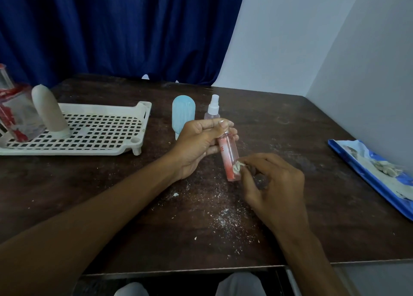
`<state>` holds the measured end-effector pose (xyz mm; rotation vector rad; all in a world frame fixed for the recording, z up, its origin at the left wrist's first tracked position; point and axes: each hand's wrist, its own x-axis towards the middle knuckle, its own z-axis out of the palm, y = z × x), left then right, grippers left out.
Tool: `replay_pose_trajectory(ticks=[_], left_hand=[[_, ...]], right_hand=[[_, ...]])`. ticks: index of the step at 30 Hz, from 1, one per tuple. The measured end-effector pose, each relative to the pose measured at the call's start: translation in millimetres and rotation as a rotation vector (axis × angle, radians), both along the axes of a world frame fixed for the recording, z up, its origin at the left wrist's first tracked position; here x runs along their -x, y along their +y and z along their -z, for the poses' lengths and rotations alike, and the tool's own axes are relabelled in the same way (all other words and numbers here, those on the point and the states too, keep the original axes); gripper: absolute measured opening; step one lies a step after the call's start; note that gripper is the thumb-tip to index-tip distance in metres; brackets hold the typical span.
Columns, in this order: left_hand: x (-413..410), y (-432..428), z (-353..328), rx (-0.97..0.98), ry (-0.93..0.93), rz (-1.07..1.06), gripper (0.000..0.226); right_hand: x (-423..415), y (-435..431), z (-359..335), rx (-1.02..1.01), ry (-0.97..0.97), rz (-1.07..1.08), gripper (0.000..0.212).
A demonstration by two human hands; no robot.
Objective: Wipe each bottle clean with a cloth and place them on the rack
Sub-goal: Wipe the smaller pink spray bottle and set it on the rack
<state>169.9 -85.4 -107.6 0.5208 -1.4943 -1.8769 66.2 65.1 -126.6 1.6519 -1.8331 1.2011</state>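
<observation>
Over the table (134,206), I am gripping the pink spray bottle (228,152) by its top in my left hand (199,143) and pinching a cloth wad (237,166) against its base with my right hand (272,184), judging slow rotation best.

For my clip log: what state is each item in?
Pink clear plastic bottle: tilted, gripped by left hand.
Small white cloth: pinched by right hand against that bottle's lower part.
White perforated plastic rack: holds cream bottle and red-printed clear bottle, upright.
Light blue rounded bottle: upright on table, off the rack.
Clear spray bottle with white nozzle: upright on table.
</observation>
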Motion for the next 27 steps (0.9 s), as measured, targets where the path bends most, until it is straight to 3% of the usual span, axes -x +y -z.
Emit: replay_pose_trajectory(ticks=[5, 11, 16, 21, 27], left_hand=[[0.6, 0.2, 0.7, -0.008, 0.007, -0.010, 0.022], [0.3, -1.8, 0.9, 0.007, -0.014, -0.013, 0.022], [1.4, -1.4, 1.8, -0.012, -0.004, -0.010, 0.023], [0.1, -2.7, 1.0, -0.011, -0.008, 0.012, 0.023], [1.9, -2.2, 1.1, -0.063, 0.027, 0.046, 0.023]], right_hand=[[-4.2, 1.0, 0.1, 0.001, 0.031, -0.082, 0.016], [-0.5, -0.5, 0.6, 0.007, -0.055, 0.012, 0.013], [-5.3, 0.7, 1.6, -0.028, 0.013, -0.088, 0.009], [2.5, 1.0, 2.1, -0.030, -0.091, 0.041, 0.016], [-4.2, 1.3, 1.9, -0.030, -0.034, -0.106, 0.011]])
